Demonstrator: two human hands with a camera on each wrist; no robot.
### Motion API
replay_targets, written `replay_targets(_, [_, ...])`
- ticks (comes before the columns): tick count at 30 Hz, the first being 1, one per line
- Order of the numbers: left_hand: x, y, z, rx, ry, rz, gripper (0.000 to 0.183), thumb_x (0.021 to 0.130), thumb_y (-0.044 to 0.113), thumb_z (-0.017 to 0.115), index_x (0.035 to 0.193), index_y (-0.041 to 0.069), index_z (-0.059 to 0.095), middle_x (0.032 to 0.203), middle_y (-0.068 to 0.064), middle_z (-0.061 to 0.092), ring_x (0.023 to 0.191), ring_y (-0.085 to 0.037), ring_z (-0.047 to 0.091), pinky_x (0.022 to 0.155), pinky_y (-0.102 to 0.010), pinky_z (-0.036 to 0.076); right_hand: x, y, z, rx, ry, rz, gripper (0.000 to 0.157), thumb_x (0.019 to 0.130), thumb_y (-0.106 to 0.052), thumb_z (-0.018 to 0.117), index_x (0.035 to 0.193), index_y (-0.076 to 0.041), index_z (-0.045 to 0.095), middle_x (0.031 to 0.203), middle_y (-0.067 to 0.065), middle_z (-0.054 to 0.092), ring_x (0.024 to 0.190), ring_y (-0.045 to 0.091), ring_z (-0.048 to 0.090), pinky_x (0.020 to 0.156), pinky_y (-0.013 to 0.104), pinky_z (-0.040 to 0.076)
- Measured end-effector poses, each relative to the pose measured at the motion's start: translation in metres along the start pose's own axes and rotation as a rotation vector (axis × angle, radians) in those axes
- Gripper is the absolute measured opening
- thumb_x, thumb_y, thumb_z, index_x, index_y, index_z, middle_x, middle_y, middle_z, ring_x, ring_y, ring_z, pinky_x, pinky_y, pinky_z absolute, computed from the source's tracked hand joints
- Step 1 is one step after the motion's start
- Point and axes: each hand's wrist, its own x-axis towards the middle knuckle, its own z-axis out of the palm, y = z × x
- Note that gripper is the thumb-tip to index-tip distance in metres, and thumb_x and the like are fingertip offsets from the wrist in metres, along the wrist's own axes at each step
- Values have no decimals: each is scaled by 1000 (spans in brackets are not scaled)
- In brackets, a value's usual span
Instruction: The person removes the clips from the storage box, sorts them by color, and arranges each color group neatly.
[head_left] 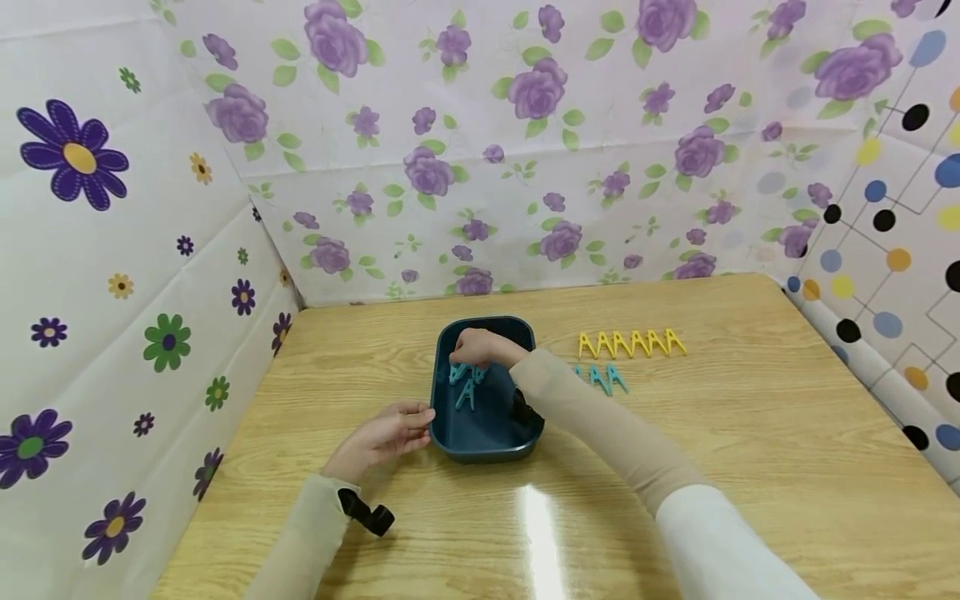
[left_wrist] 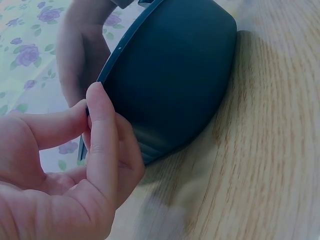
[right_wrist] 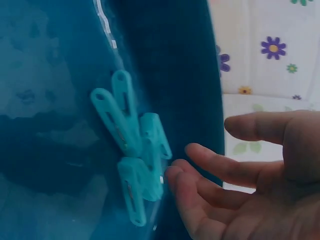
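A dark blue plastic bin (head_left: 487,457) stands on the wooden table. My left hand (head_left: 393,433) pinches its left rim between thumb and fingers; the left wrist view shows this grip on the bin wall (left_wrist: 175,75) up close. Inside the bin lie several turquoise clothespins (head_left: 466,394), bunched near the left side wall. Over them reaches my right hand (head_left: 480,346). In the right wrist view its fingers (right_wrist: 220,167) are loosely bent and spread, holding nothing, with fingertips close beside the clothespins (right_wrist: 131,187). Whether they touch one, I cannot tell.
Right of the bin, several yellow clothespins (head_left: 636,337) stand in a row. In front of that row are turquoise clothespins (head_left: 613,372), partly hidden by my right sleeve (head_left: 600,417). A flowered cloth (head_left: 450,167) hangs behind the table (head_left: 750,417).
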Motion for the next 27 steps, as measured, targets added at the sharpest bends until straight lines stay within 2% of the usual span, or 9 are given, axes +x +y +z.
replay_targets(3, [0,-1,-1,-2,-5,6,13,102,8,46,94,13,55,81,4,57,73,-6,59,72,-18,54,4,2,6,-47,-34,19,27,101,-23,48,90,-5,65,76,1,51,44,8,30,58,29,39])
replay_targets(5, [1,-2,-1,0,0,5,12,102,8,46,95,13,55,81,4,58,73,-6,60,71,-18,54,4,3,9,-75,-41,24,30,100,-23,48,116,-4,64,96,8,59,48,9,34,59,28,41])
replay_targets(7, [2,-3,-2,7,3,4,11,102,9,46,95,13,54,80,4,58,73,-6,60,71,-18,54,3,4,12,-89,-39,27,36,100,-23,48,129,-6,59,113,10,60,55,11,41,62,28,45])
replay_targets(11, [2,-3,-2,0,13,1,11,102,9,47,94,13,55,80,3,57,72,-7,59,70,-18,54,1,5,14,-100,-22,28,36,100,-25,49,129,-6,58,117,11,59,75,19,54,75,34,52])
replay_targets(16, [1,-1,0,-19,17,-2,13,102,8,47,93,12,55,79,2,58,72,-7,59,69,-18,54,-1,6,13,-122,-17,46,36,100,-26,50,130,-8,57,125,10,58,92,20,57,83,36,53])
replay_targets(19, [1,-1,0,-27,32,-10,13,101,8,48,92,12,56,78,2,58,71,-7,60,68,-18,54,-2,7,11,-128,-20,47,36,99,-26,51,129,-8,59,120,8,59,92,17,54,81,34,53])
replay_targets(21, [1,-1,1,-30,36,-14,12,101,8,48,92,12,56,78,2,58,70,-7,60,68,-17,54,-2,9,10,-135,-25,47,31,99,-25,51,121,-7,62,107,5,59,86,17,54,77,31,53])
replay_targets(24, [1,-1,2,-32,46,-19,11,101,9,49,94,12,55,78,2,58,69,-6,60,67,-17,54,0,11,7,-150,-39,63,23,99,-25,51,97,-7,65,81,1,51,71,15,48,66,28,46])
replay_targets(27, [1,-1,2,-27,46,-17,9,101,9,48,96,12,55,79,2,58,70,-6,60,67,-17,54,1,13,5,-145,-47,80,27,99,-25,52,82,-8,64,69,0,45,62,14,43,63,29,42])
